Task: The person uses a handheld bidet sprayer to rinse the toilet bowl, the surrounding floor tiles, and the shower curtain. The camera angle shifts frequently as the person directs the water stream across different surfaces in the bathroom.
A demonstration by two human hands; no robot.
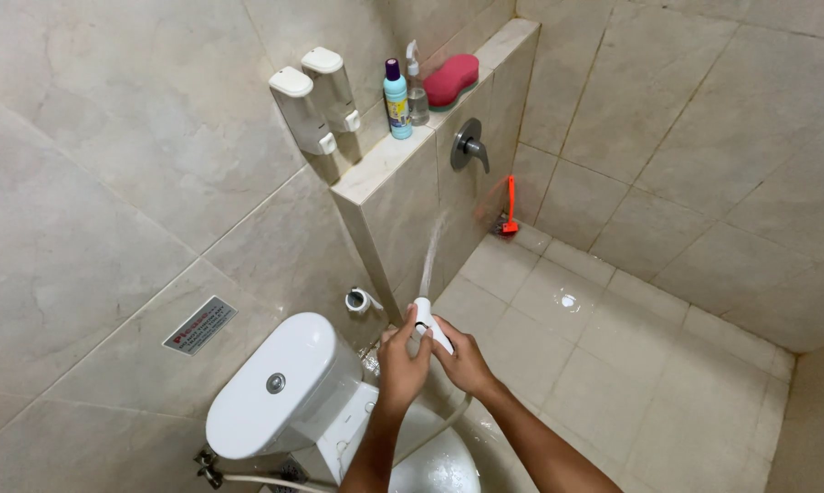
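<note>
Bright, even, warm light; glare on the wet floor [567, 299]; edges bend, perhaps from a wide lens.

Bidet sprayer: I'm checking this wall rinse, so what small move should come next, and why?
Probably tilt the white bidet sprayer slightly so its water jet sweeps sideways. Both the left hand and the right hand grip it, and the stream strikes only one narrow strip of the tiled half-wall below the ledge.

We are gripping a white spray nozzle [427, 319] with our left hand [403, 362] and right hand [462, 361] above the toilet [280, 388], shooting water at the tiled ledge wall [412, 215] beneath a blue bottle [396, 99] and pink sponge [451, 79].
</note>
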